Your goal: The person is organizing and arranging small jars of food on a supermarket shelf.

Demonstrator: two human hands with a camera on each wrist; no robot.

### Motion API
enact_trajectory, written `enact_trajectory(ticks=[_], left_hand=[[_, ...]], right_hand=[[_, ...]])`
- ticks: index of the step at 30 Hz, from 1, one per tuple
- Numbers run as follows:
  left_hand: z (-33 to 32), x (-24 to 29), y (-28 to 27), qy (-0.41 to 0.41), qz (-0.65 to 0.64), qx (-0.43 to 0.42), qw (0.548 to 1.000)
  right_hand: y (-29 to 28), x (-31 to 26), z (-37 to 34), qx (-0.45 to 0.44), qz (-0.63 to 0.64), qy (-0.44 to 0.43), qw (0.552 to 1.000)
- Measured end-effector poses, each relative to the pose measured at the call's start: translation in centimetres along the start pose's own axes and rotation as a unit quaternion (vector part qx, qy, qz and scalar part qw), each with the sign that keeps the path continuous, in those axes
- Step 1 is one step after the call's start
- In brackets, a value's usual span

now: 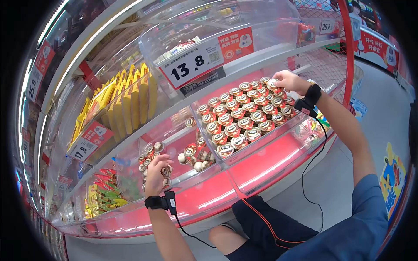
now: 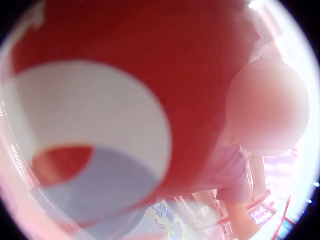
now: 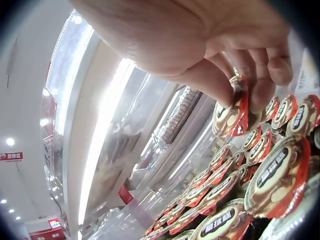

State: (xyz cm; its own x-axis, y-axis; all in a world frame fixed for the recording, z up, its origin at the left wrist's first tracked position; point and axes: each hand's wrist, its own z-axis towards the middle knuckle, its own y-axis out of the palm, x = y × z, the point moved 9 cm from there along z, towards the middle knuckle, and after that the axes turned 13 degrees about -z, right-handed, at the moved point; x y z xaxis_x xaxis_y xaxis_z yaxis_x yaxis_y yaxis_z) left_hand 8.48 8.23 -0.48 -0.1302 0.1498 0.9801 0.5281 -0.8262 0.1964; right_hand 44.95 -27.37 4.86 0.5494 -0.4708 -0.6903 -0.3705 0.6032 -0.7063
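Observation:
Small round cups with foil lids (image 1: 232, 128) stand in rows in a clear bin. At the back right corner of the rows, the right hand (image 1: 291, 81) pinches one cup (image 1: 273, 84). In the right wrist view the right hand (image 3: 200, 45) holds that cup (image 3: 231, 111) between thumb and fingers, above the others. The left hand (image 1: 157, 175) is over the neighbouring bin at the left, fingers bent beside loose cups (image 1: 152, 150); whether it holds one cannot be told. The left wrist view shows no hand, only a blurred red and white surface.
More loose cups (image 1: 198, 156) lie in the left bin, beside a clear divider. Yellow packets (image 1: 126, 95) fill an upper shelf bin. A price sign (image 1: 188, 65) hangs above the cups. A red mesh post (image 1: 348, 52) stands at the right. Cables run from both wrists.

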Motion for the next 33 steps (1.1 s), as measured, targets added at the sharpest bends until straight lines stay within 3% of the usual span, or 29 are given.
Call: enact_trajectory(ticks=[2,7,14,33], left_hand=[[0.1,-0.1,-0.1,-0.007,-0.001,0.000,1.000],[0.1,-0.4,-0.3,-0.019,0.003,0.002,1.000],[0.0,-0.5,-0.1,-0.031,0.007,0.001,1.000],[-0.1,-0.4,0.4,-0.031,0.000,-0.010,0.999]], right_hand=[[0.9,2.1,2.3,-0.036,-0.003,0.050,0.998],[1.9,0.0,1.6,-0.094,-0.119,0.085,0.985],[3.4,1.1,3.2,-0.129,-0.099,0.003,0.987],[2.8,0.6,1.3,-0.157,-0.118,0.023,0.980]])
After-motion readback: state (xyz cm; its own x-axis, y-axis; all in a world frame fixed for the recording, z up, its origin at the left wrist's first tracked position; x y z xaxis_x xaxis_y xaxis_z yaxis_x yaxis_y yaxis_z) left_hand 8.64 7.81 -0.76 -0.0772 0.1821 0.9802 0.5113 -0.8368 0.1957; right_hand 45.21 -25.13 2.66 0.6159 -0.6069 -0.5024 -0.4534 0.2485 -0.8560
